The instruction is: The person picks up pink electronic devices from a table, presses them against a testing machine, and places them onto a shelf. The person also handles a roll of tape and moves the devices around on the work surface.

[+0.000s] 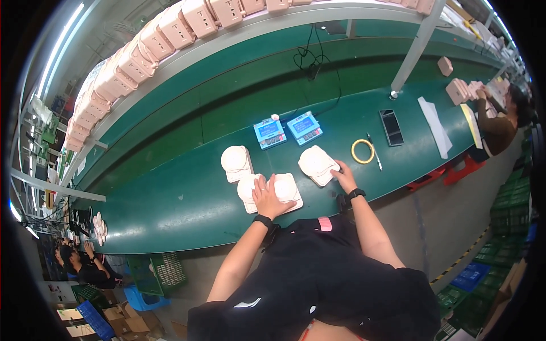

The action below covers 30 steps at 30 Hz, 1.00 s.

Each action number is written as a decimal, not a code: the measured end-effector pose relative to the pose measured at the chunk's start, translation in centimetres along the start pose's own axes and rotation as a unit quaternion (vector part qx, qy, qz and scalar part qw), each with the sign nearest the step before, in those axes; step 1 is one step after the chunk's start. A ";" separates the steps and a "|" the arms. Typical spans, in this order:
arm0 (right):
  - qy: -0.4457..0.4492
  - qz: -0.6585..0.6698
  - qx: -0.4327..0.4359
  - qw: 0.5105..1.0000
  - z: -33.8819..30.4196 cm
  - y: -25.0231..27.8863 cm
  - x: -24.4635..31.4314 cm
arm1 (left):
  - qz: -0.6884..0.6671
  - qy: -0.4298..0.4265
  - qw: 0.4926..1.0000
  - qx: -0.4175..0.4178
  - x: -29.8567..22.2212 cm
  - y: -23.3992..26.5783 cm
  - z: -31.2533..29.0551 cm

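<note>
My left hand [269, 200] lies with spread fingers over two cream-white plastic units, each a rounded square base with a round disc on top. One unit [247, 184] is at its left and the other [288, 186] under its right side; the palm hides part of both. A third such unit [235, 160] stands just behind them. To the right, a fourth cream-white unit [314, 161] sits slightly turned on the green bench, and my right hand [345, 178] is closed on its right edge, thumb and fingers at the corner.
Behind the units are two blue meters [269, 133] [305, 128] with screens. Rightward lie a yellow ring [362, 152], a pen [374, 152], a phone [391, 127] and a white sheet [434, 128]. Pale pink housings [173, 27] line the overhead shelf. Co-workers sit at both bench ends.
</note>
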State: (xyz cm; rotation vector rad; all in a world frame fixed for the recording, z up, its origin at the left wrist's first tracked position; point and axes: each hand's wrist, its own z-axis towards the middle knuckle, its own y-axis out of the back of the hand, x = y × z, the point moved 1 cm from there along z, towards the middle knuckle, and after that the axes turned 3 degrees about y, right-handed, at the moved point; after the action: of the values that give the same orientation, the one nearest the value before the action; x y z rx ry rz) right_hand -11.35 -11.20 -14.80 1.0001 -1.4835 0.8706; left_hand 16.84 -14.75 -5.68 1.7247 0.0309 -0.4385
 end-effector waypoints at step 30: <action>0.011 -0.004 0.011 1.000 0.0 -0.3 0.4 | -0.020 -0.008 0.999 -0.043 0.9 0.1 -0.6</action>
State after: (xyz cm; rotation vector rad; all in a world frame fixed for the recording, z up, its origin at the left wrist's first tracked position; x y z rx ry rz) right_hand -11.10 -11.36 -14.44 1.0105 -1.4533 0.8913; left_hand 17.91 -14.37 -5.80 1.6389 0.0718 -0.4740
